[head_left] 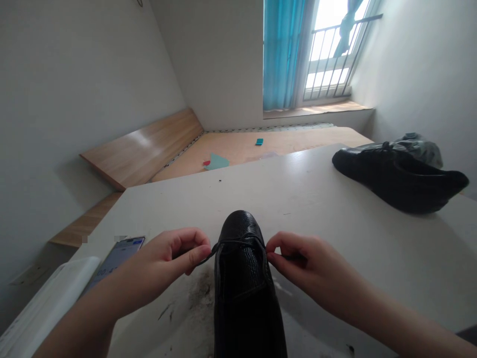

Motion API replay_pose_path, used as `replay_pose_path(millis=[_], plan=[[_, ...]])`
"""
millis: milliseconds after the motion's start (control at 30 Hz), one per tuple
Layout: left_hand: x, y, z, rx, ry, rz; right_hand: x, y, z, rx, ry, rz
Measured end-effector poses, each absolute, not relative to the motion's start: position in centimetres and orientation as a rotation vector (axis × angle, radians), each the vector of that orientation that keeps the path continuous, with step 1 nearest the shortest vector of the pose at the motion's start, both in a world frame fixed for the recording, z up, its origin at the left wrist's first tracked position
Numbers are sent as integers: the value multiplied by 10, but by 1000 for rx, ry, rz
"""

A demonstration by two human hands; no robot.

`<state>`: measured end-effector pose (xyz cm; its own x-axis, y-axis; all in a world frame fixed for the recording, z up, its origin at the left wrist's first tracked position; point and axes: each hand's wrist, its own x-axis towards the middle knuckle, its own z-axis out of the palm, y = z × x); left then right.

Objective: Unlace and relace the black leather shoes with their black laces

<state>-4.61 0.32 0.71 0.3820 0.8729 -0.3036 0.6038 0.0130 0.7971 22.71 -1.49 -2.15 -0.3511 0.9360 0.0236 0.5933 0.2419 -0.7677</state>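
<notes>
A black leather shoe (244, 293) stands on the white table in front of me, its toe pointing away. Its thin black shoelace (240, 240) crosses over the front of the tongue. To the left of the shoe, my left hand (175, 253) pinches one end of the lace between thumb and fingers. On the other side my right hand (298, 253) is closed on the opposite end, close against the shoe's edge. Both lace ends run outward from the middle of the shoe. Whether the lace is knotted there, I cannot tell.
Another black shoe (395, 174) lies at the right of the white table (290, 199), with a crumpled grey-green bag (423, 148) behind it. A phone (119, 256) and a white object (55, 298) are at the left. Beyond is a wooden surface (298, 139) with small coloured pieces.
</notes>
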Motion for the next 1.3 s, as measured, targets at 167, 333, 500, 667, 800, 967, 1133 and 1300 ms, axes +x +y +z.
replay_pose_path(millis=[167, 333, 500, 667, 800, 967, 1133, 1300], plan=[[-48, 1, 7, 1773, 1304, 220, 228, -15, -17, -1309, -2085, 880], [-42, -2, 7, 1810, 1277, 189, 228, -18, -4, -1169, -2138, 989], [-39, -5, 12, 1781, 1254, 170, 220, -19, 15, -1364, -2235, 885], [-42, -6, 13, 1813, 1275, 152, 219, -11, 29, -1473, -2430, 667], [-38, -6, 11, 1886, 1319, 217, 222, -7, 29, -1519, -2486, 581], [-33, -6, 12, 1877, 1303, 206, 222, -2, 30, -1539, -2512, 699], [-38, -8, 17, 1908, 1276, 179, 217, -1, 30, -1480, -2505, 780], [-37, -11, 18, 1979, 1271, 127, 218, -8, 27, -1333, -2347, 633]])
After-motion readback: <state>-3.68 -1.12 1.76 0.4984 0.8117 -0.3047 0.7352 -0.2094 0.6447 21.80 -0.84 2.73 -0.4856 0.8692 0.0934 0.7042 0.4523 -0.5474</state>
